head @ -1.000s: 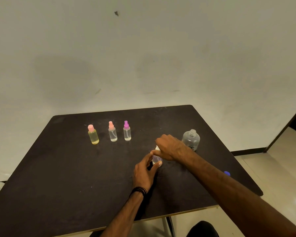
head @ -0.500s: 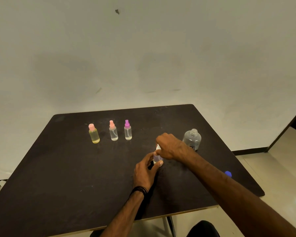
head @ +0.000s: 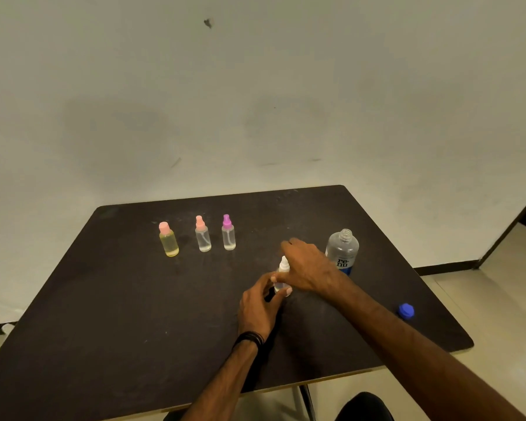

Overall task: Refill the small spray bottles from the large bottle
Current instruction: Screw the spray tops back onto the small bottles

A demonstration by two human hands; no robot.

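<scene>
Dark and scuffed, the table [head: 104,314] stands against a pale wall [head: 255,101], and both hands meet near its middle. The left hand [head: 257,308], a black band [head: 249,340] on its wrist, grips the body of a small clear bottle [head: 281,287] that stands upright on the table. The right hand [head: 307,265] comes in from the right with its thumb and fingers pinched at the bottle's neck, just below the white spray top [head: 284,264]; whether the top is screwed on or loose cannot be told. Just right of that hand, partly behind it, the large bottle [head: 342,249] stands open, its threaded neck bare and little liquid showing in it. Its blue cap [head: 406,311] lies well apart, near the right edge. Further back on the left, three small bottles stand in a row: a yellow one [head: 168,240] with a pink cap, a clear one [head: 203,238] with a pink spray top and a clear one [head: 228,233] with a purple top.
</scene>
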